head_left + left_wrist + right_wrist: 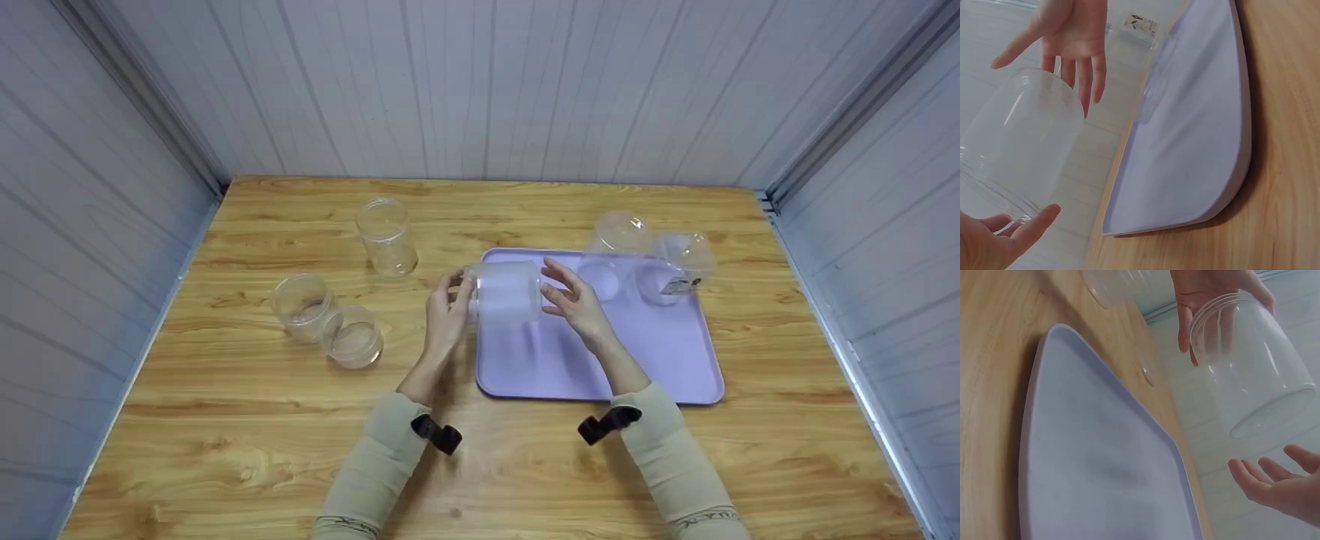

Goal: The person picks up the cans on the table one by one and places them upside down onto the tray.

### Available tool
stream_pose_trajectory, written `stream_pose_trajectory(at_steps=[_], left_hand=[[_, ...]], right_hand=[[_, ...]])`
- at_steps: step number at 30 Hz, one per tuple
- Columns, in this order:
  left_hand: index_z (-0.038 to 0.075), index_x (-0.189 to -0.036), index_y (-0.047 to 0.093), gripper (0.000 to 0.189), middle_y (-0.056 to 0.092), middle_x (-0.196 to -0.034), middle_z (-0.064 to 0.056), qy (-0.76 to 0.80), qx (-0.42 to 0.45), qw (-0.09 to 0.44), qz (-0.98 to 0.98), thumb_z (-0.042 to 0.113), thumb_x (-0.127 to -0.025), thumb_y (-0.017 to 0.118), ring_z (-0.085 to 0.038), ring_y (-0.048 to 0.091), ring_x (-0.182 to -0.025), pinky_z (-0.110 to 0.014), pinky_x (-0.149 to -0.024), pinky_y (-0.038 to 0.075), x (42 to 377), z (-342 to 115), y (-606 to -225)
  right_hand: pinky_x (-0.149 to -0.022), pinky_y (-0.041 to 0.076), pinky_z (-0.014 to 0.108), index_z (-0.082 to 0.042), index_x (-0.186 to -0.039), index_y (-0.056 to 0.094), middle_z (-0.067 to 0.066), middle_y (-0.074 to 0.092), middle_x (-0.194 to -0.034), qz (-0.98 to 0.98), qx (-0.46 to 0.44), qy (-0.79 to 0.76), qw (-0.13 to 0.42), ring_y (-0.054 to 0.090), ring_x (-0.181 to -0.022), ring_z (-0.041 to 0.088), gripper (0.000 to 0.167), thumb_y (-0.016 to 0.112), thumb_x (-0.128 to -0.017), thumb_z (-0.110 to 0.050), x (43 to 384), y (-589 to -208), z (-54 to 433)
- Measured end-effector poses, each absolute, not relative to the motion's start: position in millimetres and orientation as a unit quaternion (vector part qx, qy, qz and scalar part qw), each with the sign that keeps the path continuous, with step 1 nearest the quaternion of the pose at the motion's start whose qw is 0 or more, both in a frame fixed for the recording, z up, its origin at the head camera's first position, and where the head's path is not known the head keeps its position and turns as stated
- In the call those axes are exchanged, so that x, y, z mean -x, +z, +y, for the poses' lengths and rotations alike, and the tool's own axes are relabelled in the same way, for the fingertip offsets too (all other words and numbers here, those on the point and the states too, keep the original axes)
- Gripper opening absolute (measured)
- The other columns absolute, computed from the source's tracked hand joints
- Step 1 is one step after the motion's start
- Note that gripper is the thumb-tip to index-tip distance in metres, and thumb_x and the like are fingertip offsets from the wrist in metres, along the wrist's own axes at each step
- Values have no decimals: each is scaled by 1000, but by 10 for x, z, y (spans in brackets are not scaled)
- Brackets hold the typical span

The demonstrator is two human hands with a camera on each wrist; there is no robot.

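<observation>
The left hand [447,311], at the left edge of the tray [555,375], holds a clear jar [510,292] by its ringed mouth end; the jar lies sideways above the tray's left part, its base toward the right. The right hand [579,304], over the tray's middle, is spread wide just beside that base, with a gap showing in the right wrist view. To handle it well, the left grip should stay firm yet gentle, since such a smooth wall could slip or flex, and the right palm should meet the base squarely before any turn, clear of what stands behind. Left of the tray, a pair of jars [349,341] stands close together; between them and the tray's back left corner stands a tall jar [386,236]. Near the tray's back right corner stand a plain jar [619,234] and a labelled jar [684,255]. The wood-grain tabletop [187,375] reaches beyond the tray on every side, and pale panelled walls [480,90] rise left of, behind and right of it.
</observation>
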State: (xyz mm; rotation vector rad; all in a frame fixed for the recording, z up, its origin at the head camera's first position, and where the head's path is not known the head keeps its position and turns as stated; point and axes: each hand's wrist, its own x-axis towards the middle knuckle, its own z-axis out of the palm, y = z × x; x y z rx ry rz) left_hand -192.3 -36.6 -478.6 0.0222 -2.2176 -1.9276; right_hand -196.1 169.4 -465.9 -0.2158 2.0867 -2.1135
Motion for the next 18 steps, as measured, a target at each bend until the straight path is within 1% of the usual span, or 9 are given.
stream_pose_trajectory(at_steps=[4, 8, 10, 14, 16, 17, 18], left_hand=[[-2, -112, 55, 35, 57, -100, -16, -657, 3, 109, -746, 23, -90, 49, -27, 60, -81, -33, -70, 49, 1904, -324, -4806], [-3, -113, 54, 35, 56, -102, -17, -663, 14, 104, -741, 23, -91, 47, -27, 60, -82, -32, -70, 49, 1887, -293, -4834], [-3, -113, 54, 34, 56, -103, -17, -666, 18, 101, -739, 23, -91, 47, -27, 60, -83, -33, -71, 49, 1882, -285, -4848], [-4, -114, 53, 33, 55, -104, -18, -673, 25, 99, -733, 20, -92, 47, -28, 59, -84, -35, -74, 48, 1872, -288, -4855], [-6, -114, 53, 33, 55, -104, -20, -677, 26, 95, -729, 17, -91, 47, -30, 58, -84, -37, -74, 48, 1856, -293, -4826], [-7, -114, 52, 33, 54, -104, -20, -678, 27, 93, -729, 16, -91, 47, -31, 58, -84, -37, -74, 47, 1831, -294, -4782], [-8, -114, 51, 33, 54, -105, -21, -679, 28, 91, -728, 15, -91, 47, -33, 58, -84, -38, -74, 47, 1808, -295, -4738]], right_hand=[[-83, 44, 47, -4, -137, 31, 18, 34, -134, 695, 72, -710, 88, 42, -114, 35, 53, 52, -90, -13, 1951, -4656, 1685], [-75, 46, 37, -8, -138, 29, 18, 31, -136, 701, 86, -701, 101, 42, -114, 35, 59, 57, -87, -22, 1934, -4675, 1678], [-73, 46, 35, -10, -139, 29, 19, 29, -136, 698, 101, -701, 108, 43, -113, 35, 64, 60, -85, -27, 1925, -4689, 1677], [-80, 45, 46, -10, -140, 26, 23, 25, -137, 687, 118, -707, 119, 45, -112, 33, 74, 64, -81, -34, 1911, -4707, 1676], [-83, 41, 52, -9, -140, 24, 23, 25, -137, 681, 114, -713, 123, 45, -112, 34, 74, 64, -81, -31, 1909, -4708, 1671], [-84, 41, 52, -9, -140, 23, 23, 25, -138, 681, 108, -714, 126, 45, -111, 33, 74, 63, -82, -30, 1904, -4701, 1669], [-83, 42, 50, -9, -140, 23, 21, 27, -137, 682, 101, -713, 126, 46, -110, 32, 72, 63, -83, -27, 1902, -4696, 1665]])
